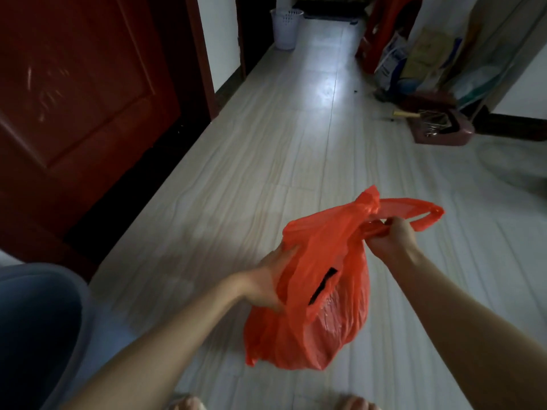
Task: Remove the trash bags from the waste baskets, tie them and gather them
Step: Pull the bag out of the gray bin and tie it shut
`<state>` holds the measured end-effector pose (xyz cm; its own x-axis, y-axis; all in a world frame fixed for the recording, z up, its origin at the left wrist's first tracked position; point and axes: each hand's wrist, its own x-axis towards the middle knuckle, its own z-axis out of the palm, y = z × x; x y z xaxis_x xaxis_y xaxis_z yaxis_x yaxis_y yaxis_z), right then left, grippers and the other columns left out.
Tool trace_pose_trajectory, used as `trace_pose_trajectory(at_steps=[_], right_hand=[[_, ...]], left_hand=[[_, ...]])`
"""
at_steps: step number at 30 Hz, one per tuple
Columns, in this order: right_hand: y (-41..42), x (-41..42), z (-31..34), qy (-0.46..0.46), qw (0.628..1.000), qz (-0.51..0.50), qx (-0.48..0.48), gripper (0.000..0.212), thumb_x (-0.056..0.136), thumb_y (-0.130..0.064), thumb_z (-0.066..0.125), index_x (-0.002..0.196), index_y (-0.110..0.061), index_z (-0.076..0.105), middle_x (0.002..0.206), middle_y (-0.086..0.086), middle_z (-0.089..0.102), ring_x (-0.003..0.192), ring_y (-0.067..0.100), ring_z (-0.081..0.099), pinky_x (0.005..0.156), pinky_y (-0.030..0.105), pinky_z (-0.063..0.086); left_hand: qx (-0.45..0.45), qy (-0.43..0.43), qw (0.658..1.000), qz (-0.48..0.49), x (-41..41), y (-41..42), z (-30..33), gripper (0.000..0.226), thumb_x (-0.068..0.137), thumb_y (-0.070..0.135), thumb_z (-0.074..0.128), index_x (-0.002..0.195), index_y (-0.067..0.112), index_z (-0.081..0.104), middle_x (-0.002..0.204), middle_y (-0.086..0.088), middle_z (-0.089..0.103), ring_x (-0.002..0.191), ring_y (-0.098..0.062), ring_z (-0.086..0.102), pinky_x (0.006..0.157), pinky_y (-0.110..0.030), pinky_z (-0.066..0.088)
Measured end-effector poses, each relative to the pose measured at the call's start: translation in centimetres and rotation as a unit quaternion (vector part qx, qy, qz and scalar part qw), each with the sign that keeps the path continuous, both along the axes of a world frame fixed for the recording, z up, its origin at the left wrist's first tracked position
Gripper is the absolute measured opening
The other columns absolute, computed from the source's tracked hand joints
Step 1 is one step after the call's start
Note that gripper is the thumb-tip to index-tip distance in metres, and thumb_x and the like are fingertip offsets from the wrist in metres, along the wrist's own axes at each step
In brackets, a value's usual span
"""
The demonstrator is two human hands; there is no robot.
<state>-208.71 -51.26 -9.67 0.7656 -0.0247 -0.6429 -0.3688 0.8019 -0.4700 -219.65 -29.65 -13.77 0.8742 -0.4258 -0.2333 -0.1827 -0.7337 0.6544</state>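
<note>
An orange plastic trash bag [319, 327] hangs just above the tiled floor in front of me, bulging with rubbish. My left hand [266, 279] grips the bag's left edge near its mouth. My right hand [390, 238] holds the right handle loop, pulled out to the right. A grey waste basket [44, 321] stands at my lower left, its inside dark. A white lattice waste basket [285, 28] stands far down the hallway by the wall.
A dark red door [74, 99] lines the left side. At the right stand a dustpan with tools [438, 125], bags and clutter against the wall, and a red stool [381, 31]. My toes [189, 405] show at the bottom edge.
</note>
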Motion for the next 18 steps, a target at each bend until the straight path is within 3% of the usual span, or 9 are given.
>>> trace_pose_trajectory(at_steps=[3,6,8,10,12,13,14,16,18], right_hand=[[-0.4,0.1,0.2,0.006,1.0,0.001,0.023,0.035,0.087,0.001,0.022,0.063,-0.01,0.044,0.032,0.002,0.052,0.036,0.009,0.046,0.042,0.012,0.031],[-1.0,0.0,0.5,-0.017,0.998,0.006,0.067,0.045,0.09,-0.001,0.022,0.062,0.0,0.056,0.039,0.009,0.06,0.033,0.016,0.059,0.034,0.018,0.045],[-1.4,-0.3,0.3,-0.036,0.998,0.017,0.049,0.04,0.093,-0.004,0.024,0.07,-0.001,0.057,0.051,0.007,0.064,0.045,0.014,0.064,0.052,0.018,0.054],[-1.9,-0.2,-0.2,-0.045,0.999,0.023,0.002,0.034,0.094,-0.004,0.027,0.071,-0.008,0.052,0.051,0.0,0.063,0.051,0.007,0.061,0.061,0.016,0.053],[-2.4,-0.3,-0.6,-0.017,0.999,0.018,0.03,0.033,0.092,-0.004,0.03,0.064,-0.011,0.047,0.042,-0.001,0.056,0.043,0.004,0.053,0.047,0.013,0.045],[-2.7,-0.2,-0.6,-0.015,0.999,0.025,0.033,0.033,0.091,-0.005,0.029,0.063,-0.012,0.044,0.039,-0.003,0.051,0.037,0.003,0.049,0.04,0.011,0.041],[-3.0,-0.2,-0.7,-0.017,0.999,0.035,0.021,0.032,0.091,-0.006,0.028,0.063,-0.013,0.043,0.037,-0.004,0.049,0.033,0.003,0.045,0.036,0.011,0.038],[-3.3,-0.1,-1.0,-0.025,0.996,0.061,-0.055,0.031,0.092,-0.008,0.027,0.066,-0.012,0.044,0.035,-0.004,0.049,0.028,0.004,0.044,0.032,0.012,0.037],[-3.6,-0.2,-1.4,-0.033,0.981,0.066,-0.179,0.026,0.093,-0.013,0.03,0.073,-0.012,0.047,0.04,-0.003,0.054,0.033,0.006,0.049,0.036,0.016,0.042]], left_hand=[[0.11,0.016,0.994,-0.015,-1.1,-0.8,-0.2,0.148,0.042,0.053,0.085,0.13,0.048,-0.034,0.154,-0.004,-0.027,0.142,-0.025,-0.021,0.119,-0.049,0.006],[0.088,-0.085,0.992,0.029,-3.1,-2.5,-0.3,0.144,0.041,0.062,0.08,0.117,0.056,-0.043,0.148,0.006,-0.037,0.139,-0.02,-0.03,0.115,-0.048,-0.01],[0.058,-0.142,0.987,0.051,-3.2,-4.0,-0.8,0.137,0.052,0.054,0.077,0.122,0.054,-0.041,0.143,0.012,-0.041,0.135,-0.012,-0.037,0.111,-0.046,-0.017],[0.044,-0.166,0.98,0.103,-2.3,-5.4,-1.4,0.12,0.062,0.04,0.072,0.136,0.044,-0.022,0.154,0.005,-0.02,0.139,-0.011,-0.027,0.115,-0.051,-0.01],[-0.017,-0.146,0.971,0.19,-0.9,-6.2,-1.4,0.094,0.068,0.029,0.066,0.143,0.025,0.01,0.146,-0.009,0.031,0.141,-0.02,0.018,0.116,-0.05,0.016],[-0.062,-0.139,0.963,0.221,-0.2,-6.5,-1.5,0.074,0.072,0.023,0.062,0.138,0.02,0.029,0.128,-0.01,0.05,0.125,-0.024,0.041,0.109,-0.042,0.031],[-0.092,-0.132,0.958,0.236,0.4,-6.8,-1.7,0.052,0.076,0.018,0.059,0.127,0.016,0.047,0.111,-0.009,0.059,0.108,-0.027,0.052,0.098,-0.031,0.04],[-0.139,-0.104,0.935,0.309,1.0,-6.8,-2.0,0.02,0.082,0.011,0.055,0.1,0.008,0.062,0.093,-0.007,0.057,0.096,-0.029,0.056,0.074,-0.017,0.037],[-0.245,-0.019,0.857,0.454,1.8,-6.0,-2.2,0.017,0.087,0.01,0.048,0.095,0.005,0.063,0.091,-0.009,0.06,0.093,-0.028,0.059,0.067,-0.019,0.037]])
